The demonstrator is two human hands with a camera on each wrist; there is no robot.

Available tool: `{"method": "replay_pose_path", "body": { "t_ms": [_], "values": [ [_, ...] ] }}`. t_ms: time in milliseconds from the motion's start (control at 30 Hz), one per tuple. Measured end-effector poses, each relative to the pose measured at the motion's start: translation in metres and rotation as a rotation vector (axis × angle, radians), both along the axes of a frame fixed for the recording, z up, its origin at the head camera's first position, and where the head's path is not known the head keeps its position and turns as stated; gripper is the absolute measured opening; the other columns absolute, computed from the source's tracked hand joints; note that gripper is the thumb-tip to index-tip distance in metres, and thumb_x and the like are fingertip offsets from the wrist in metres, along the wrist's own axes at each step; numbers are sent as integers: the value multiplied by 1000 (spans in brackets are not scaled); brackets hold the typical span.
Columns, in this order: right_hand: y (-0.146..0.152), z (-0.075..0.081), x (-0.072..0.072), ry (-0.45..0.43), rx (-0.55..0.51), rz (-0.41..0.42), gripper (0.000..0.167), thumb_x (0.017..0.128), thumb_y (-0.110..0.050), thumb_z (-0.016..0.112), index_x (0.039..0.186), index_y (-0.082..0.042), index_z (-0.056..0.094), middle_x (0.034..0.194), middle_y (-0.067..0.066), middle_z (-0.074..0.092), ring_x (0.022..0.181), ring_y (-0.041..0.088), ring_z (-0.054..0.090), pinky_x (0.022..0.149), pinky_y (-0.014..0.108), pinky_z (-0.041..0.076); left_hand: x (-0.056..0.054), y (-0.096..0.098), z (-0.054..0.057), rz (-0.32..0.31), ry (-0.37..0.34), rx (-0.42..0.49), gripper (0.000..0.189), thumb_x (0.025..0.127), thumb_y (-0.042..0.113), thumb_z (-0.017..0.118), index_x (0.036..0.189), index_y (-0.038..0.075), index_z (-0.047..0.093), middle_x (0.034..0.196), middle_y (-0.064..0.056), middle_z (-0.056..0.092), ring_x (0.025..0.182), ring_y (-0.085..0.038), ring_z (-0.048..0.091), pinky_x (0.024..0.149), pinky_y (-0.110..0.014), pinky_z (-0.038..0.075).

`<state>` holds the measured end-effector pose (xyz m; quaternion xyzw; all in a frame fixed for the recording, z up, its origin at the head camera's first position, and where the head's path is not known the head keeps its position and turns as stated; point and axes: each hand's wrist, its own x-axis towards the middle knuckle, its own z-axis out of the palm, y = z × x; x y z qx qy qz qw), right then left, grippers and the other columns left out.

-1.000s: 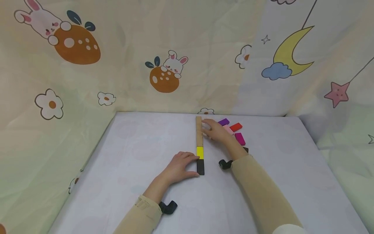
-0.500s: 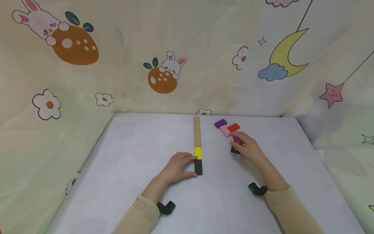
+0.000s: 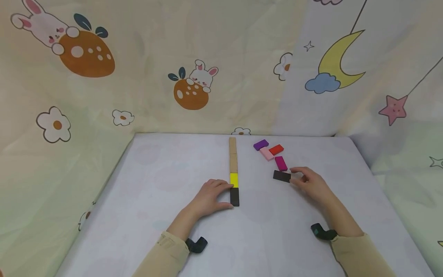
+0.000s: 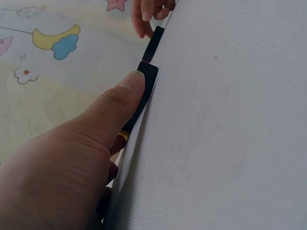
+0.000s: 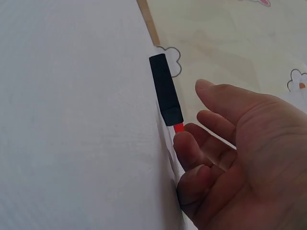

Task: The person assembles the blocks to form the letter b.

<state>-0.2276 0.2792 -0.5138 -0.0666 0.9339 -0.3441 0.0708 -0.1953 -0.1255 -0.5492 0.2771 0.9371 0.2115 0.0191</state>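
Note:
In the head view a straight row lies mid-table: two bare wooden blocks [image 3: 233, 155], a yellow block [image 3: 233, 179] and a black block [image 3: 234, 197] nearest me. My left hand [image 3: 207, 200] rests at its left side. The index fingertip touches where yellow meets black, and the straight thumb lies against the black block's near end; the left wrist view shows this thumb [image 4: 110, 105] on its side. My right hand [image 3: 313, 186] is beside the right end of a second black block [image 3: 282, 176], thumb and index finger apart. The right wrist view shows this block [image 5: 165, 88] lying beyond the fingertips.
Behind the second black block lie a magenta block [image 3: 281, 163], a red block [image 3: 276, 149], a pink block [image 3: 266, 154] and a purple block [image 3: 261, 144]. A patterned cloth [image 3: 145, 77] hangs along the white table's [image 3: 166, 161] back edge.
My right hand has moved from the row's far end, right and toward me, to the second black block, which now shows fully. The left hand has stayed at the row.

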Motion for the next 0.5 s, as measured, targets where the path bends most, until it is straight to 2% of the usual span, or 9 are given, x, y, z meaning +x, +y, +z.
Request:
{"method": "replay_pose_path", "body": {
  "t_ms": [200,500],
  "values": [
    [-3,-4,0,7,30,11,50,93,-37,68,137,-17,55,123,11,59,84,21,52,67,29,46,-1,0,-2,-4,4,7,70,81,64,69,142,33,52,137,9,55,129,-16,47,113,-40,37],
    [-9,-10,-3,56,81,7,48,91,-36,70,133,-16,59,123,10,62,90,22,53,72,30,46,0,0,0,-5,22,12,69,81,63,70,141,32,53,136,8,56,127,-16,47,112,-40,38]
  ]
}}
